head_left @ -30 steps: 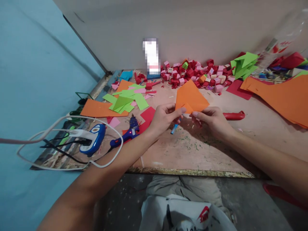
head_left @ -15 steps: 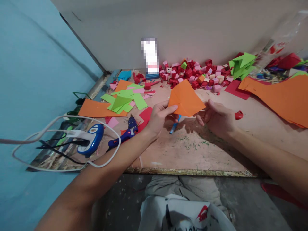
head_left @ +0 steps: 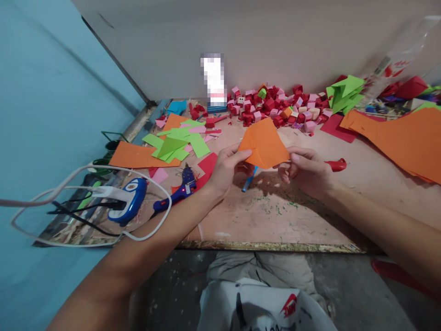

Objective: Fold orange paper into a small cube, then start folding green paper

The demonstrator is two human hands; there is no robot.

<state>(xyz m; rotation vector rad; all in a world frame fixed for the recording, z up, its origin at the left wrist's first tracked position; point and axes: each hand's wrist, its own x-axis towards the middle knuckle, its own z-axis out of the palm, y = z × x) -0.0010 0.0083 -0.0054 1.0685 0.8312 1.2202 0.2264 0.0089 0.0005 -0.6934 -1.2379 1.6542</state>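
Note:
An orange piece of paper (head_left: 264, 142), creased and roughly kite-shaped, is held up above the table between my two hands. My left hand (head_left: 228, 169) pinches its left corner, thumb on top and fingers beneath. At the right corner, my right hand (head_left: 306, 170) grips the paper between thumb and forefinger, its other fingers curled below. Under the paper a blue pen-like stick (head_left: 248, 180) lies on the tabletop, partly covered. A red curved handle (head_left: 337, 164) shows just behind my right hand; the rest of it is hidden.
A blue glue gun (head_left: 179, 191) and a blue-and-white power socket (head_left: 128, 202) with cables lie left. Green paper strips (head_left: 175, 145) are nearby. Small red and pink paper cubes (head_left: 272, 108) are heaped at the back. Orange sheets (head_left: 396, 140) and a plastic bottle (head_left: 396, 64) stand right.
My right thumb and forefinger have closed on the paper's right corner, where the hand was more open before. The paper has tilted and dropped slightly. More of the red handle shows.

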